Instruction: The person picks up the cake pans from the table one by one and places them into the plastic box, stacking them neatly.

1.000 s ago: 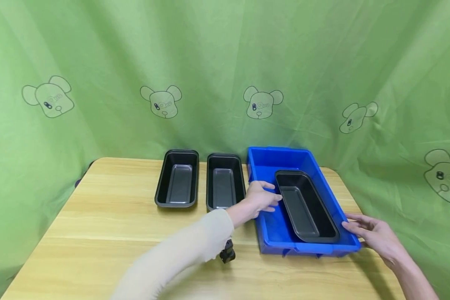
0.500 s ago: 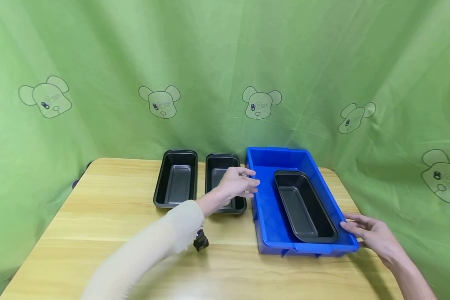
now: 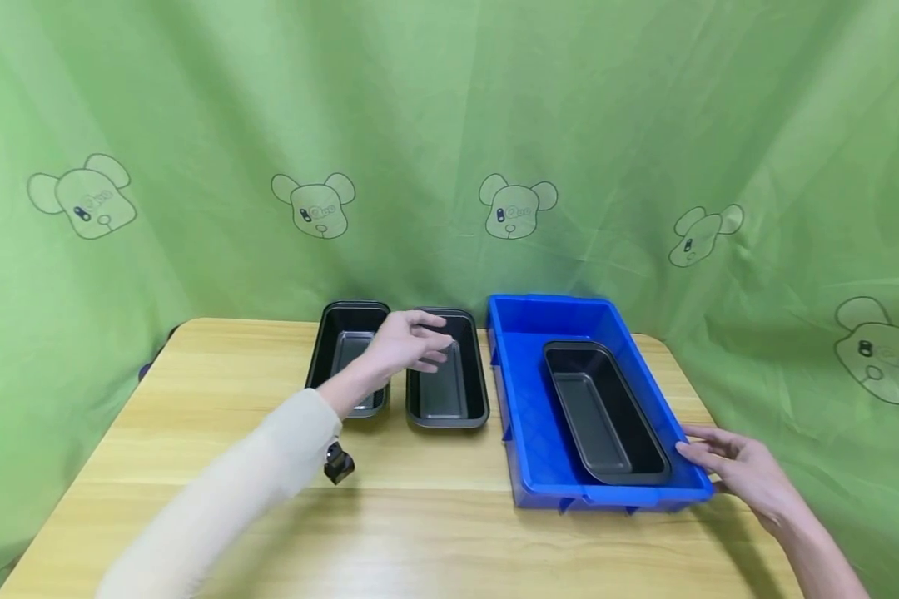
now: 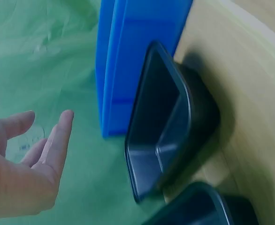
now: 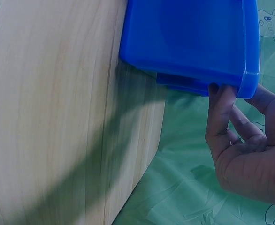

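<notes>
My left hand (image 3: 408, 341) hovers over two black loaf pans with its fingers stretched out, holding nothing. It overlaps the middle loaf pan (image 3: 453, 395), while its wrist covers part of the left loaf pan (image 3: 330, 345). In the left wrist view the thumb and fingers are spread apart beside the pans. On the right, my right hand (image 3: 752, 478) pinches the near right corner of a blue plastic bin (image 3: 520, 466). The right wrist view has its fingers under the bin's rim (image 5: 250, 79) and the thumb on the far side. A third loaf pan (image 3: 607, 424) lies slanted inside the bin.
Everything stands on a light wooden table (image 3: 419, 532). A green curtain (image 3: 404, 100) with mouse-head drawings hangs behind and around it. A small black device (image 3: 339, 462) is on the left wrist. The bin stands just right of the middle pan.
My left hand has moved left, from beside the pan in the bin to over the two pans on the table. The right hand keeps its hold on the bin's corner.
</notes>
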`<action>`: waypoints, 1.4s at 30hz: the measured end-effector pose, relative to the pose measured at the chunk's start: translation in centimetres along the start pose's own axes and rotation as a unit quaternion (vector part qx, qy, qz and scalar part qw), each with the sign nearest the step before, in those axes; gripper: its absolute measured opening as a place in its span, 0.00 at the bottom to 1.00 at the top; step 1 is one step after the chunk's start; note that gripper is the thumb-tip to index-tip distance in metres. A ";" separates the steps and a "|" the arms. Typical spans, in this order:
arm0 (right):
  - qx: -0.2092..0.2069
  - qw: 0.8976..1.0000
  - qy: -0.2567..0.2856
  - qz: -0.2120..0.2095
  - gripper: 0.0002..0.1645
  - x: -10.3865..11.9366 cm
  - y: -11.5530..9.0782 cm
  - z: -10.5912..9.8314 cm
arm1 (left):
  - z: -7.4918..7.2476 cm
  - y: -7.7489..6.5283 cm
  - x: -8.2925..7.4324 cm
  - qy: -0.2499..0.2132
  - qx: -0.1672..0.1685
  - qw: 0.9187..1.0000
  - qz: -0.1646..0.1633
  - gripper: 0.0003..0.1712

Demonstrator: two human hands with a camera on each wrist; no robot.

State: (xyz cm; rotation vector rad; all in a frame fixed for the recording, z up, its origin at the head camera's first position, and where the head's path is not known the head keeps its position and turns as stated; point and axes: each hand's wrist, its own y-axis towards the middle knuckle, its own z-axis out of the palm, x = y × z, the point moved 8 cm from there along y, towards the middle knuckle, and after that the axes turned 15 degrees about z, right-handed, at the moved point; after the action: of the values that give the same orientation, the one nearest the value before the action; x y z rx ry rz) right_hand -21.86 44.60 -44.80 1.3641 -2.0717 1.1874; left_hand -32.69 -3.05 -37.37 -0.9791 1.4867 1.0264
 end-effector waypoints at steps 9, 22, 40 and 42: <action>0.000 1.000 0.005 0.001 0.44 0.2 -0.1 0.1 | -5.8 -0.6 0.7 0.051 -0.012 0.998 0.020 0.27; 0.002 1.000 0.003 0.003 0.45 0.1 -0.1 0.1 | -13.6 -1.3 2.3 0.117 -0.022 0.993 0.025 0.31; 0.000 1.000 -0.003 -0.003 0.43 0.1 0.0 0.1 | -19.4 -3.5 6.9 0.150 -0.068 0.986 -0.015 0.33; 0.000 1.000 -0.002 -0.003 0.43 0.1 0.0 0.0 | -19.7 -3.6 7.8 0.145 -0.071 0.987 -0.022 0.34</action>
State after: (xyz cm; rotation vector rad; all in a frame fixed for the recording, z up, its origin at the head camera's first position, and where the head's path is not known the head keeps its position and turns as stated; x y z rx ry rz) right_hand -21.89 44.51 -44.71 1.3731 -2.0697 1.1829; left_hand -36.04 -23.35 -43.47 -1.3011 1.6363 0.9988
